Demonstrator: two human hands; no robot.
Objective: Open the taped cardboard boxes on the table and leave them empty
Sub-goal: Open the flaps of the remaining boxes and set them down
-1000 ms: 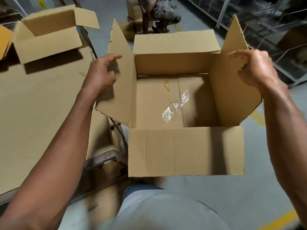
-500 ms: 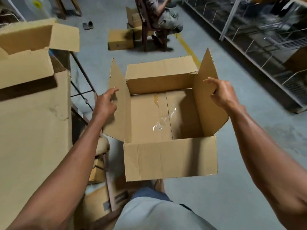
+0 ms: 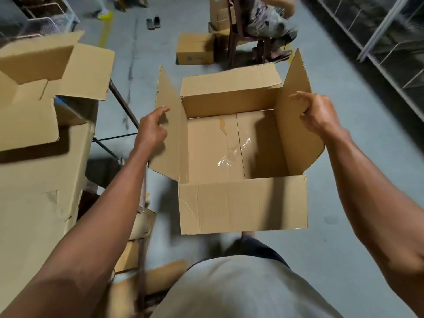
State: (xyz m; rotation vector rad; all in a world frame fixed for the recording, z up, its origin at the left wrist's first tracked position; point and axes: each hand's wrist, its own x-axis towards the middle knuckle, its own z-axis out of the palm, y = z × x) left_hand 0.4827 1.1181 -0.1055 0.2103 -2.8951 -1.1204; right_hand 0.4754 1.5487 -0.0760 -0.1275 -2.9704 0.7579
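While an opened box (image 3: pixel 29 92) rests at the left on the cardboard-covered table (image 3: pixel 34 191), the left hand (image 3: pixel 151 131) pinches the left flap of the held cardboard box (image 3: pixel 243 203), forefinger extended. At right, the right hand (image 3: pixel 319 115) grips the right flap with curled fingers; loose clear tape (image 3: pixel 229 157) lies inside, over the floor (image 3: pixel 344 214).

Left hand (image 3: pixel 151 131) and right hand (image 3: pixel 320 113) outstretched, fingers curled

The person wears a light grey shirt (image 3: pixel 241 288), dark trousers (image 3: pixel 259 249), forearms bare.
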